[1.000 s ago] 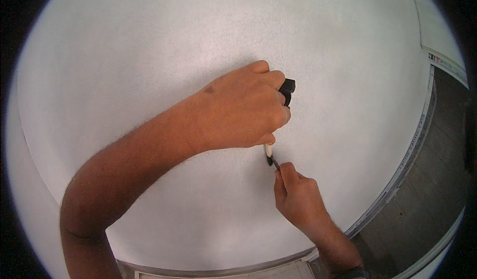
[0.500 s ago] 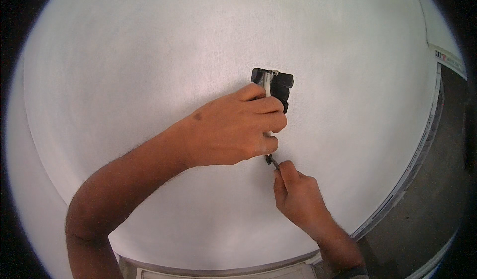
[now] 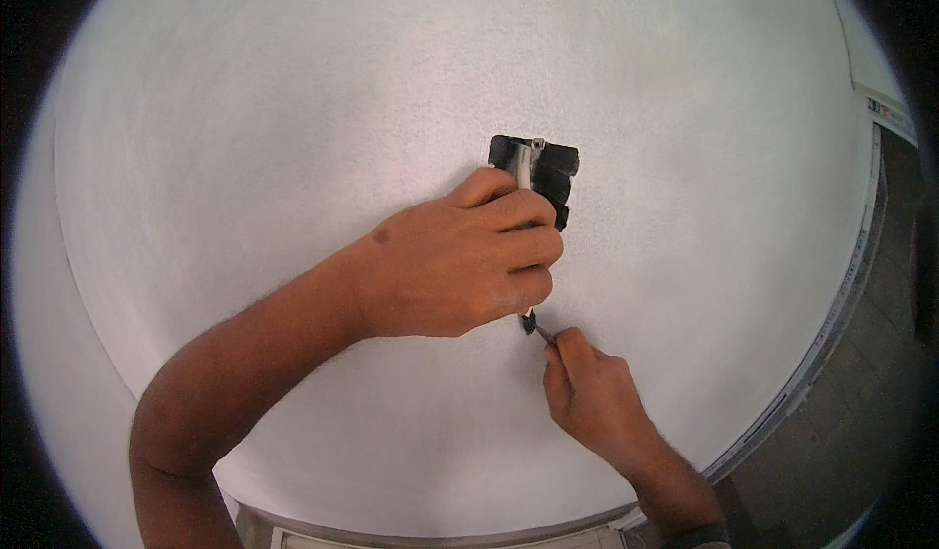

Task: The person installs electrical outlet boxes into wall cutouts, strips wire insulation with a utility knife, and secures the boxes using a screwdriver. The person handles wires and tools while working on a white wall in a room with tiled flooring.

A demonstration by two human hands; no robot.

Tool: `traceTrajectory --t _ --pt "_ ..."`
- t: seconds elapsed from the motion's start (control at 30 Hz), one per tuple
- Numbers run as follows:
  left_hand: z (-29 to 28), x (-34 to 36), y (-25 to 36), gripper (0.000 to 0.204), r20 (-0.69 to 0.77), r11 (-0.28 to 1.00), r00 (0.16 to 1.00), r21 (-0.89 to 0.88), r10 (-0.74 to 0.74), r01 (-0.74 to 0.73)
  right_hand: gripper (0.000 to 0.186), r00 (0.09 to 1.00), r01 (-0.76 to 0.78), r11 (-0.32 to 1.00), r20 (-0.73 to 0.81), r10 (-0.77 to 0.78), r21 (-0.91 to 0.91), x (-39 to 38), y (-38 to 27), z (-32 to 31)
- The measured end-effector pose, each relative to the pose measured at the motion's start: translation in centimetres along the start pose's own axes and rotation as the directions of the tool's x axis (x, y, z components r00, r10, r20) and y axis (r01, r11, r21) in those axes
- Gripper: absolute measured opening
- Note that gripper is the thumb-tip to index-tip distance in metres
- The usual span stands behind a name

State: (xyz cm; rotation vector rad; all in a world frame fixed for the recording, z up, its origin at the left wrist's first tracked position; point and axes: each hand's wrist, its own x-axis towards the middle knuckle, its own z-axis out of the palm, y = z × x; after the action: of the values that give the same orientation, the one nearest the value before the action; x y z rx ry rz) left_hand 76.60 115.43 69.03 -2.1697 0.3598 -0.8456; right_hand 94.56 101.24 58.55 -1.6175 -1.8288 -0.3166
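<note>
On a large white upright-looking surface (image 3: pixel 293 109) is a black patch (image 3: pixel 556 172) with uneven edges, like dark paint. My left hand (image 3: pixel 469 260) is closed on a narrow pale strip (image 3: pixel 524 165), lying over the patch, with its upper end showing above my fingers and its lower tip just below them. Its exact kind is not clear. My right hand (image 3: pixel 595 392), lower and to the right, pinches a slim dark-handled brush (image 3: pixel 545 334). The brush's tip meets a small black mark (image 3: pixel 529 323) beside the strip's lower end. My left fingers hide part of the patch.
A grey edge strip (image 3: pixel 831 324) curves along the surface's right side, with a dark grey tiled floor (image 3: pixel 831 451) beyond it. A pale framed ledge (image 3: pixel 440 541) runs along the bottom. A small printed strip (image 3: pixel 890 114) shows at the upper right.
Both hands sit slightly lower in the picture. My right hand and the brush have shifted down a little, and more of the black mark beneath my left hand shows.
</note>
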Motion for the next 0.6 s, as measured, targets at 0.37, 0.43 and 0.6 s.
traceTrajectory --t 0.37,0.43,0.6 --pt "-0.5 0.8 0.5 0.001 -0.018 0.999 0.999 -0.033 -0.042 0.042 0.018 0.995 0.102 0.994 -0.028 -0.101 0.046 -0.3 1.5 -0.2" --pt "-0.5 0.5 0.6 0.008 0.013 0.998 0.999 -0.042 -0.039 0.04 0.018 0.997 0.071 0.994 -0.014 -0.07 0.085 -0.5 1.6 0.0" --pt "-0.3 0.2 0.6 0.021 0.023 0.996 0.999 -0.078 -0.029 0.031 0.016 0.98 0.163 0.983 -0.125 -0.152 0.08 -0.1 1.9 0.4"
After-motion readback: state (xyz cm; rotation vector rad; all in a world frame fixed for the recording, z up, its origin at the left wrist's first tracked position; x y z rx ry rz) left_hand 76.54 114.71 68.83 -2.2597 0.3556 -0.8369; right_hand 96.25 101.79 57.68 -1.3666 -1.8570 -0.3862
